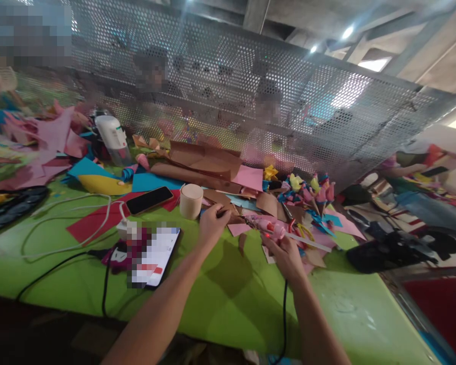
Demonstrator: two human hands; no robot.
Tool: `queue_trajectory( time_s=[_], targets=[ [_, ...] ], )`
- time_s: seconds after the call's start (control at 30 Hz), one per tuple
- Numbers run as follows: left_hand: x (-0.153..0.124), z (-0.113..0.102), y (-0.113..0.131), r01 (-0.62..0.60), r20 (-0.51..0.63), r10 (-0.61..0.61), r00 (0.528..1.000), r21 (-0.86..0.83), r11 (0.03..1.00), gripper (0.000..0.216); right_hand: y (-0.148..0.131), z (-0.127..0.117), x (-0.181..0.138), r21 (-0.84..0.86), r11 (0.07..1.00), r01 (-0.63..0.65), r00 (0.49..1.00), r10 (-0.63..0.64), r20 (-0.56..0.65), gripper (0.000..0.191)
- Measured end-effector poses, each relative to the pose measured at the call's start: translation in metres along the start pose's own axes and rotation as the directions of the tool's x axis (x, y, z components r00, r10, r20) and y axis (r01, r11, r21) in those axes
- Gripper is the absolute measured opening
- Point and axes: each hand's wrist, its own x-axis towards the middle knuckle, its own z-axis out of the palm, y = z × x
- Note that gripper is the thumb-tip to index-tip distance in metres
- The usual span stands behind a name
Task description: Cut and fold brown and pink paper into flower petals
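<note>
My right hand (287,256) is wrapped round a pink hot glue gun (269,225), its small red light on. A whitish glue stick (311,242) sticks out of the gun's back end, and a black cord hangs below the hand. The gun's nozzle points left, toward my left hand (215,225). The fingers of that hand are pinched together near some brown paper; what lies between them is too small and blurred to make out. Just left of these fingers stands a cream paper roll (191,201). Scissors with yellow handles (304,232) lie behind the gun.
A lit phone (157,258), a dark phone (149,200), a purple power strip (121,257) and white cables lie on the left. Brown paper (205,159) and folded paper flowers (319,190) line the back, before a perforated metal screen (220,91). A black object (387,248) sits on the right.
</note>
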Motion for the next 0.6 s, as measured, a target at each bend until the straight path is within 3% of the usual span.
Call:
queue_trajectory(
  time_s=[0.37, 0.6],
  targets=[
    [0.003, -0.003, -0.005, -0.052, -0.054, 0.052, 0.997, 0.003, 0.999, 0.013, 0.004, -0.001, 0.000, -0.014, 1.000, -0.015, 1.000, 0.015, -0.004, 0.044],
    [0.001, -0.002, -0.003, -0.107, -0.030, 0.107, 0.994, -0.018, 0.994, 0.015, 0.010, -0.001, 0.001, 0.025, 0.999, -0.021, 0.999, 0.022, -0.027, 0.046]
  ],
)
